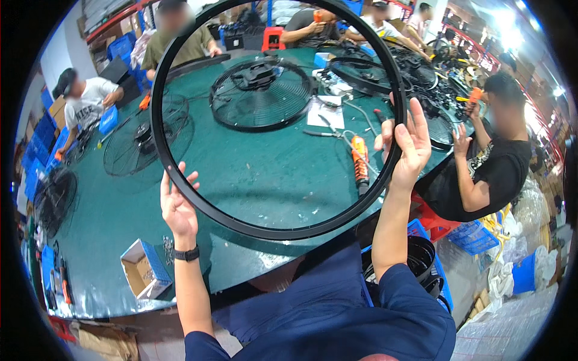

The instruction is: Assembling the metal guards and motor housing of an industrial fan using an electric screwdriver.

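Observation:
A large black ring [272,233], smooth and thin-rimmed, is raised above the green table between my two hands. My left hand [180,212] grips its lower left side, with the fingers partly spread around the rim. On the right side, my right hand [412,150] holds the rim between thumb and fingers. Through the ring I see a round black fan grille [262,111] with a motor unit [254,73] on it, lying on the table. An orange and black power screwdriver [359,157] lies inside the ring's outline, near my right hand.
A box of small screws [146,272] stands at the table's near left edge. More fan grilles [144,135] lie left and far right. Co-workers sit around the table, one [500,156] close on my right. A blue crate [415,231] with black rings stands below the table edge.

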`<action>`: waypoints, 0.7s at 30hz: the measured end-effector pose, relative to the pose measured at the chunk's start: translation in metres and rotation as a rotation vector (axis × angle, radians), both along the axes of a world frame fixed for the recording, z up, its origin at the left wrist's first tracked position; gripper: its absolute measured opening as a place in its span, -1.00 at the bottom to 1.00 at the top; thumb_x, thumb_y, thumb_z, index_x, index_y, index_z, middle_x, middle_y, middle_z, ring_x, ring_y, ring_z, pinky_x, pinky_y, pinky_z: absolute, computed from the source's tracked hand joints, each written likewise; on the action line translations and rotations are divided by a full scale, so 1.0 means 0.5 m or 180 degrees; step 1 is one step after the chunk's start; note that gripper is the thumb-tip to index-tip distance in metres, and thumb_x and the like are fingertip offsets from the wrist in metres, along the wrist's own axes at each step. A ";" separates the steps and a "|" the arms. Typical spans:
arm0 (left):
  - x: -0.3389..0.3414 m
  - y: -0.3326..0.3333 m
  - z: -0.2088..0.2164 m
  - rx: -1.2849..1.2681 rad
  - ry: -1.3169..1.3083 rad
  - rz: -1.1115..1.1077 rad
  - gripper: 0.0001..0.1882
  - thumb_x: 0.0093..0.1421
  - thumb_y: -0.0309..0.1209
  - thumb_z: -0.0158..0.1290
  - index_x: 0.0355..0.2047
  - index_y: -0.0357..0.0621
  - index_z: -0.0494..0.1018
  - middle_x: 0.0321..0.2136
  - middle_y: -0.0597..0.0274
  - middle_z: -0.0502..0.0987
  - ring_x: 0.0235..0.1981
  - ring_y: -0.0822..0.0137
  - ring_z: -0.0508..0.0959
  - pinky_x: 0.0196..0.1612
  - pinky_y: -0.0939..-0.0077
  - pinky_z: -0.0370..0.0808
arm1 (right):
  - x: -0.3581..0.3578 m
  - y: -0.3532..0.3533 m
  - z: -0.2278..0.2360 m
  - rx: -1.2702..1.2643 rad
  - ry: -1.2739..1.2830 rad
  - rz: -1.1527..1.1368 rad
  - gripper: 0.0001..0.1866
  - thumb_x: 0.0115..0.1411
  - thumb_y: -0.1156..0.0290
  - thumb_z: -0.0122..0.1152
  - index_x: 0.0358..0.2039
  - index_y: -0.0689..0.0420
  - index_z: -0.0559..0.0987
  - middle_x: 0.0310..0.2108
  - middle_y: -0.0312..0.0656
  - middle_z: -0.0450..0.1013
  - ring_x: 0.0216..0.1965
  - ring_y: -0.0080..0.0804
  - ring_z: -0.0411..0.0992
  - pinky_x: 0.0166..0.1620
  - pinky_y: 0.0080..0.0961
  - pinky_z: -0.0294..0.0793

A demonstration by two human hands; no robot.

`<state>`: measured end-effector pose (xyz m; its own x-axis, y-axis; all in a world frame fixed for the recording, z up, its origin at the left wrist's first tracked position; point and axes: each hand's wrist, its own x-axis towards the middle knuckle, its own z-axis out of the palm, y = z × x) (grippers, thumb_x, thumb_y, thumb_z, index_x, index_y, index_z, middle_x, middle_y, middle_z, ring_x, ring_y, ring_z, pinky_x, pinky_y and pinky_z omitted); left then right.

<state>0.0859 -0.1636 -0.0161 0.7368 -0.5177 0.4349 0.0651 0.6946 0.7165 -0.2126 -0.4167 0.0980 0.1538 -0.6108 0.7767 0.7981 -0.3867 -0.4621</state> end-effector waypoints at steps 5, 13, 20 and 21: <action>-0.012 -0.025 -0.001 0.0295 -0.0007 -0.0296 -0.15 -0.11 -0.47 -0.11 0.29 -0.28 -0.03 0.19 -0.11 0.22 0.07 0.07 0.40 0.11 0.31 0.32 | -0.042 0.032 0.027 -0.0254 -0.0112 -0.0168 -0.38 0.16 0.70 -0.03 0.25 0.25 0.11 0.12 0.21 0.25 -0.46 -0.45 0.37 -0.56 -0.55 0.51; -0.085 -0.050 0.033 0.0913 -0.0952 0.0140 -0.37 0.07 -0.46 0.00 0.19 -0.30 0.21 0.09 0.00 0.38 -0.06 0.23 0.50 -0.01 0.40 0.37 | -0.013 0.133 0.028 -0.0603 0.0017 -0.1257 -0.23 0.05 0.75 0.12 0.27 0.23 0.05 0.16 0.30 0.17 -0.16 -0.38 0.44 -0.29 -0.59 0.52; -0.296 -0.062 0.254 0.0111 -0.2355 -0.0457 -0.32 0.11 -0.45 -0.01 0.24 -0.32 0.09 0.08 -0.18 0.36 -0.05 0.11 0.50 0.02 0.30 0.39 | 0.053 0.216 -0.006 -0.1592 0.0281 -0.1496 0.02 0.01 0.81 0.12 0.32 0.13 -0.30 0.22 0.39 -0.03 0.02 -0.07 0.36 -0.16 -0.45 0.50; -0.313 -0.065 0.269 -0.0008 -0.2569 -0.0425 -0.30 0.10 -0.47 0.00 0.26 -0.33 0.06 0.08 -0.20 0.35 -0.05 0.10 0.50 0.02 0.28 0.39 | 0.062 0.229 -0.011 -0.1772 0.0298 -0.1609 0.03 0.02 0.80 0.10 0.32 0.10 -0.34 0.23 0.44 -0.09 0.02 0.00 0.35 -0.14 -0.36 0.51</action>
<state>-0.0706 -0.1959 0.1183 0.1284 -0.5771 0.8065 -0.3879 0.7192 0.5764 -0.1818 -0.3023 0.0923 0.0397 -0.1460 0.9885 0.4288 -0.8910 -0.1489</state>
